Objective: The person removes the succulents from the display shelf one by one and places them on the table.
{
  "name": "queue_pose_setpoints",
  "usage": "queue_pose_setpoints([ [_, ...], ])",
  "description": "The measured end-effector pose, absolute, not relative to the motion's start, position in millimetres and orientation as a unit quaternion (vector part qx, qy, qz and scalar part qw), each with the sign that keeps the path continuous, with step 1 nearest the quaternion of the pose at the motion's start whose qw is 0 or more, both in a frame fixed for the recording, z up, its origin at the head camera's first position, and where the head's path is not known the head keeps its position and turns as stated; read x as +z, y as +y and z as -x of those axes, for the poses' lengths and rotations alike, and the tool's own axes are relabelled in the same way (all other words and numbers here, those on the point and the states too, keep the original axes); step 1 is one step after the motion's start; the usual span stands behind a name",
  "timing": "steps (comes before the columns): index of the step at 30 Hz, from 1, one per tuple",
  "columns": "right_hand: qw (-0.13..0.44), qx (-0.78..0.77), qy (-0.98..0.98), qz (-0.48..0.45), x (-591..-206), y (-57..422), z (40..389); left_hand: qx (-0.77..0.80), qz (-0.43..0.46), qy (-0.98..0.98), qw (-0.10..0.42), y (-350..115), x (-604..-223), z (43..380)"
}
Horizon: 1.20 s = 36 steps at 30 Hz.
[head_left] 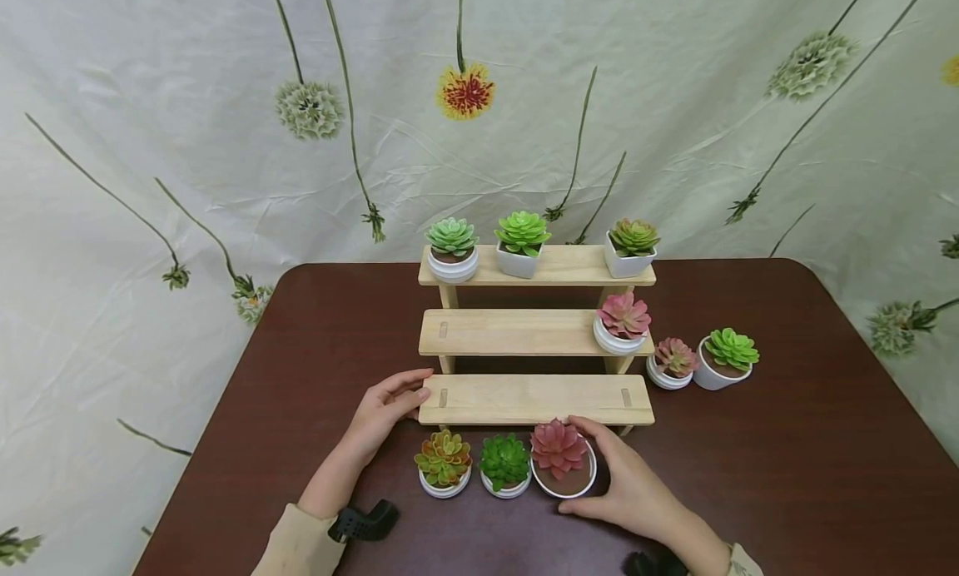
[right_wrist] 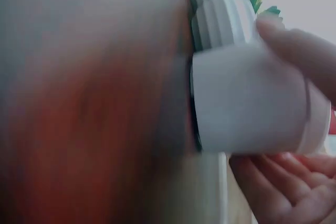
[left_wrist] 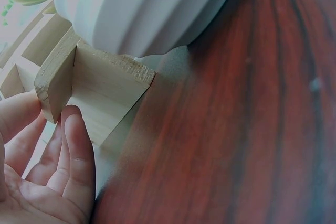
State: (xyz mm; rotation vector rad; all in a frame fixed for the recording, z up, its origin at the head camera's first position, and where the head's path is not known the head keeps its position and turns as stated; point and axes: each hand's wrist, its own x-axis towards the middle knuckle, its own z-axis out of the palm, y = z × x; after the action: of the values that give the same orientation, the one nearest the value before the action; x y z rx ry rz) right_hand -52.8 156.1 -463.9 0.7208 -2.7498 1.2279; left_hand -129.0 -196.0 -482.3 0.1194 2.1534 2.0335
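By a sideways swing of the right grip (head_left: 623, 486), the dark green succulent (head_left: 505, 461) to its left could have been toppled, it was judged; by an uneven push from the left grip (head_left: 380, 414), the wooden stand (head_left: 517, 333) could have been shifted. The pink potted succulent (head_left: 558, 451) was held between the right grip's thumb and fingers, at its left; whether the bench (head_left: 749, 459) was touched could not be told. The wooden stand's left end was pinched in the left grip.
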Motion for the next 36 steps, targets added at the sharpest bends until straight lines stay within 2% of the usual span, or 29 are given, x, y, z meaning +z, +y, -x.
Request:
queue_pose_setpoints([
  [15, 0.002, 0.515, -0.8, -0.306, -443.9, 175.6, 71.2, 0.682, -0.047, 0.725, 0.084, -196.7, -483.3, 129.0],
  [29, 0.108, 0.522, -0.801, -0.272, -390.9, 179.9, 81.3, 0.682, -0.044, 0.725, 0.088, -197.2, -485.7, 130.5],
  [36, 0.165, 0.526, -0.795, -0.255, -405.6, 198.0, 98.1, 0.683, -0.045, 0.724, 0.089, -197.1, -485.8, 130.6],
])
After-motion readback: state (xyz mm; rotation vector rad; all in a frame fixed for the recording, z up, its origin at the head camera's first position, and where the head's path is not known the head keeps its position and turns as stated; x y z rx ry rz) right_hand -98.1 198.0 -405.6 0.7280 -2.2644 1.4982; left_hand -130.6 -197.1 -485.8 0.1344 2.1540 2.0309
